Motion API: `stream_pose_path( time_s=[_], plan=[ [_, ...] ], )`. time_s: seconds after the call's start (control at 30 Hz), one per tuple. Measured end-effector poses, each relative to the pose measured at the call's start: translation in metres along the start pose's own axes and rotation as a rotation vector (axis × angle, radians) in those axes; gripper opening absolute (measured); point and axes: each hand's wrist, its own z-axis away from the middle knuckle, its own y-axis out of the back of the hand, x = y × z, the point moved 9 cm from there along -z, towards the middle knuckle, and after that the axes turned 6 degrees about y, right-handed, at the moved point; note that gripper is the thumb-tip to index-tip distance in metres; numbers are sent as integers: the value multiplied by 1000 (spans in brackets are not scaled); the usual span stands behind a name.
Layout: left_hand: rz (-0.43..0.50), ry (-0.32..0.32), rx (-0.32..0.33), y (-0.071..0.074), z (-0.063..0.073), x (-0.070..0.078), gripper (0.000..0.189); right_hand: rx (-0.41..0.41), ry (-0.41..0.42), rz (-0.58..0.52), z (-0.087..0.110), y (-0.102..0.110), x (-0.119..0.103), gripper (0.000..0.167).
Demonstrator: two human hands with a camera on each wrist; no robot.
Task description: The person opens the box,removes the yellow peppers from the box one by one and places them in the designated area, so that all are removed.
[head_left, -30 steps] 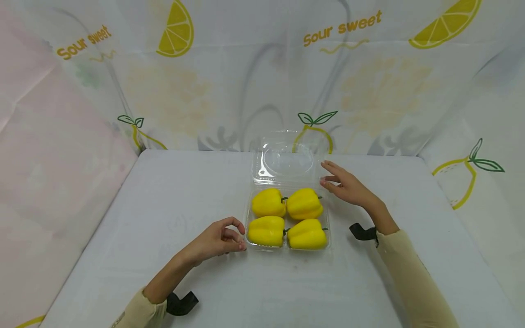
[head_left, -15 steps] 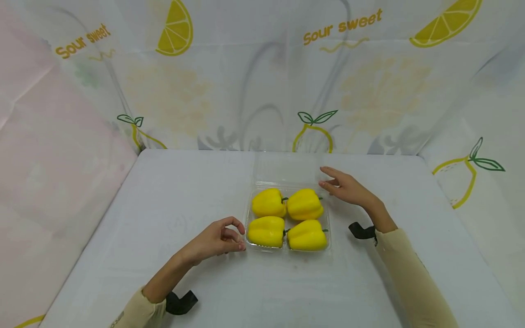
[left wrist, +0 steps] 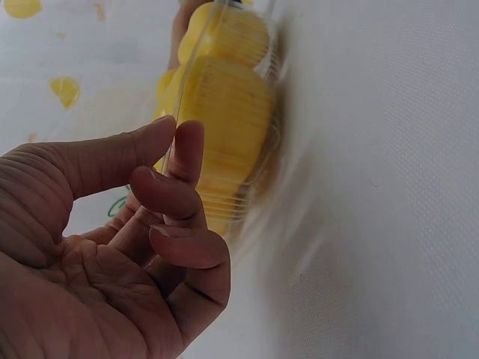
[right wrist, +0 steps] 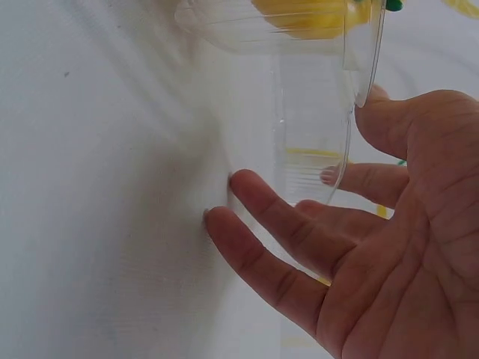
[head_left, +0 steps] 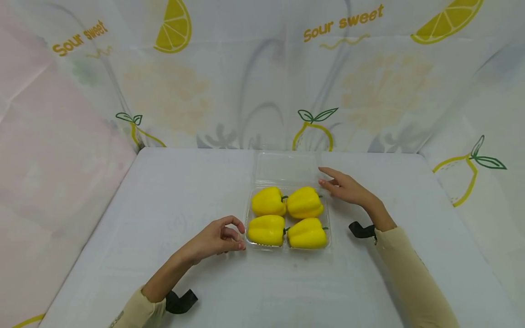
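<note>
A clear plastic clamshell box (head_left: 286, 248) lies on the table with its lid (head_left: 287, 166) folded back toward the far edge. Several yellow bell peppers (head_left: 266, 231) with green stems sit in its base, in two rows. At the box's near left corner, my left hand (head_left: 219, 237) pinches the rim; the left wrist view shows the thumb (left wrist: 153, 146) and index finger meeting on the thin plastic edge. On the far right side is my right hand (head_left: 346, 187). Its fingers (right wrist: 288, 224) stretch loosely beside the lid, and its thumb is right at the box's edge near the hinge.
A white cloth covers the table (head_left: 197, 182). Behind it hangs a curtain (head_left: 229, 91) printed with lemons, and a pinkish cloth (head_left: 61, 159) hangs at the left. Black curved pieces (head_left: 182, 301) stick out from both wrists.
The lid has tipped from partly raised to lying back flat on the table. My right hand has come down slightly with it; my left hand stays at the box's corner.
</note>
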Motion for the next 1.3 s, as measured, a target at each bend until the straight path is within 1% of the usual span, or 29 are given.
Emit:
stream_pose_path(
  time_s=[0.3, 0.43, 0.63, 0.93, 1.07, 1.3],
  plan=[
    [-4, -8, 0, 0, 0, 1, 31, 25, -21, 76, 10, 11, -6, 62],
    [-12, -8, 6, 0, 0, 1, 30, 26, -8, 102, 14, 13, -13, 62],
    [-29, -2, 18, 0, 2, 1, 30, 21, 16, 118, 19, 13, -23, 63],
    [-23, -7, 20, -1, 2, 1, 32, 14, 39, 146, 32, 14, -37, 63],
    [-20, -5, 22, -1, 2, 0, 33, 5, 38, 136, 39, 12, -42, 65],
    [-17, -8, 24, -1, 3, 0, 32, -25, 33, 154, 49, 6, -49, 71]
  ],
)
